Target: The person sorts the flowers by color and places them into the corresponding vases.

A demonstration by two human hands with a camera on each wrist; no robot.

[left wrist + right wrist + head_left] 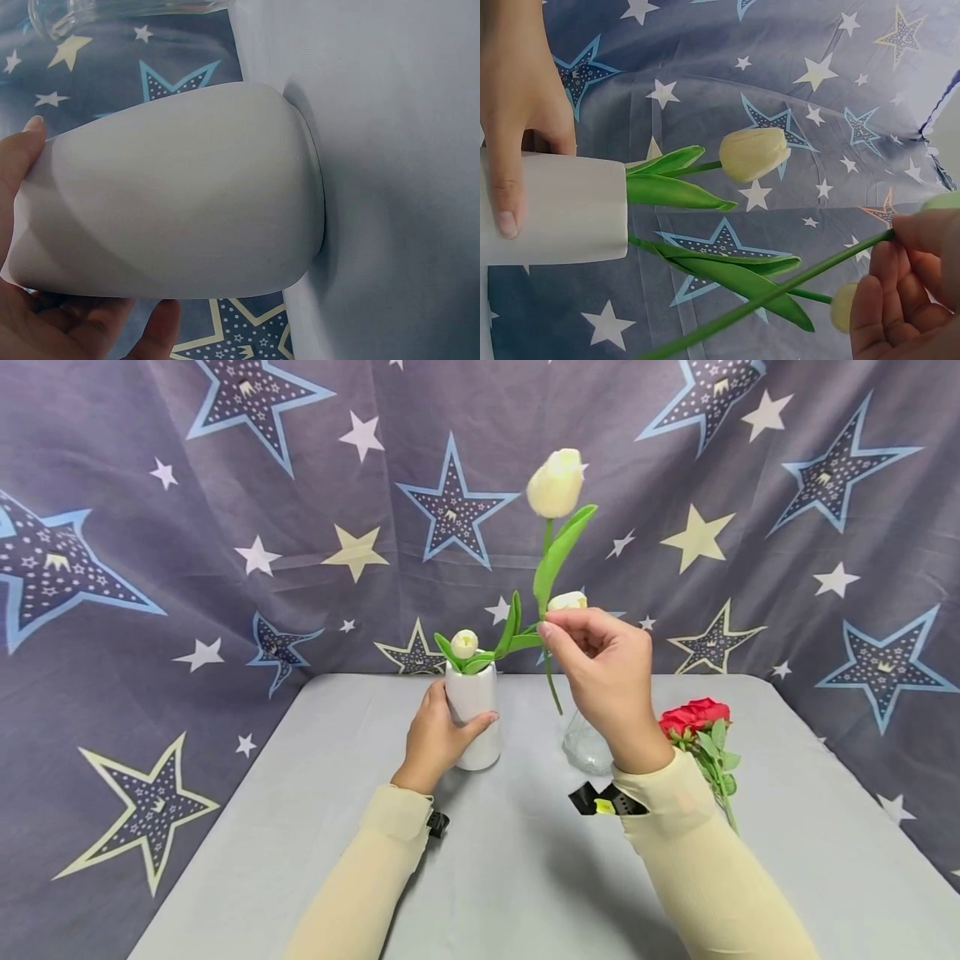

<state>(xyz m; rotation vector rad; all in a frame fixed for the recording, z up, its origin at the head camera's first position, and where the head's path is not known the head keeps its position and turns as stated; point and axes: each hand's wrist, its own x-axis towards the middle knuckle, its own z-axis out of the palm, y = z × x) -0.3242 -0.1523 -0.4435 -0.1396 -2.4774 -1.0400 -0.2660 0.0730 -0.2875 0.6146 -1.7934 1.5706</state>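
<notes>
A white vase [472,727] stands upright on the table, and my left hand [438,731] grips its side. The left wrist view shows the thumb and fingers around the vase [172,195]. Two white tulips come out of its mouth: one tulip [754,154] stands fairly straight, while the other tulip [843,309] leans right, its bloom partly behind my fingers. Up in the air, right of the vase, my right hand [611,681] pinches a separate white tulip [555,483] by its green stem, bloom upward. The stem's lower end hangs free, outside the vase.
A clear glass vase [587,750] stands behind my right hand, partly hidden by it. Red roses [693,717] with green leaves lie on the table to the right, their stems partly behind my sleeve. A star-patterned curtain [420,410] hangs behind the grey-covered table [495,877].
</notes>
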